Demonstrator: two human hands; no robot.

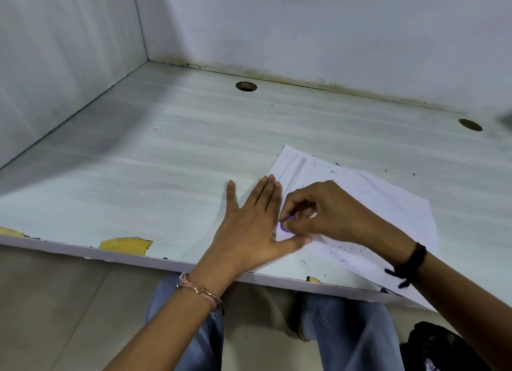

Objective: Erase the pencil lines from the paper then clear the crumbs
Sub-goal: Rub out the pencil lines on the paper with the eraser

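Note:
A white sheet of paper lies on the pale desk, with its near corner hanging over the front edge. Faint pencil lines show near its far left corner. Dark eraser crumbs are scattered over the sheet and the desk beside it. My left hand lies flat with straight fingers on the paper's left edge. My right hand pinches a small purple eraser against the paper, just right of my left hand's fingers. Most of the eraser is hidden by the fingers.
The desk sits in a corner with walls at left and back. Two round cable holes are near the back wall. Chipped yellow patches mark the front edge. My knees and a dark bag are below.

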